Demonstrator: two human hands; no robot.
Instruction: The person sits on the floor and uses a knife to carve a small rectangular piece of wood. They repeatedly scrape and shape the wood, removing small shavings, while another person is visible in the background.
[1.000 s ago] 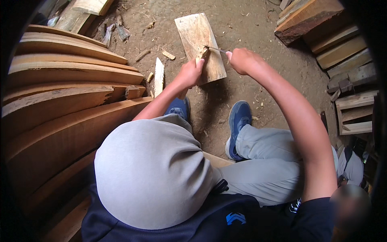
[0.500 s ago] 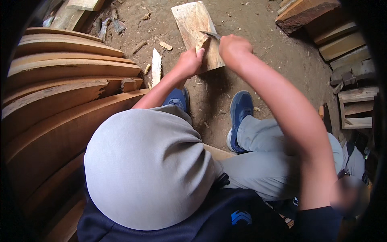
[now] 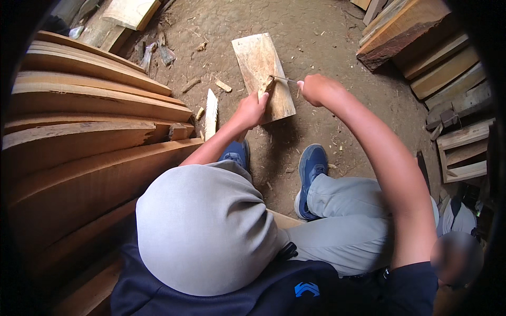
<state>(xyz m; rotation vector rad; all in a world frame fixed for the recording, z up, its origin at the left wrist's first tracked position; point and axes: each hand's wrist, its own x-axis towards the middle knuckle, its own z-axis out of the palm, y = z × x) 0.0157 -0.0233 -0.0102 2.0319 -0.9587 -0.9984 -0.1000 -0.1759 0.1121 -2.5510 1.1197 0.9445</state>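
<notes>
Pale wood, a short stick (image 3: 264,88) with a rough, darker far end, sits in the fingers of the left hand (image 3: 251,111), which are curled closed around it over the near left part of the wooden block (image 3: 262,50). The right hand (image 3: 320,90), just right of the block, has its fingers folded into a fist on a knife (image 3: 284,79), whose handle they hide; the thin blade points left across the block to the stick's far end, though whether its edge touches the wood is hard to tell. Left of the block, on the brown dirt floor (image 3: 358,131), lie a jagged pale splinter (image 3: 211,115) and two small wood scraps, one light (image 3: 223,85) and one browner (image 3: 191,85). Nearer the wearer than the block are two blue shoes (image 3: 313,181) and grey trousers (image 3: 205,231). Farther left of the block, long planks (image 3: 95,97) stand in a row; well to its right are thick timbers (image 3: 403,26), a wooden frame (image 3: 466,150) and, lower down, another person (image 3: 457,218), partly seen.
</notes>
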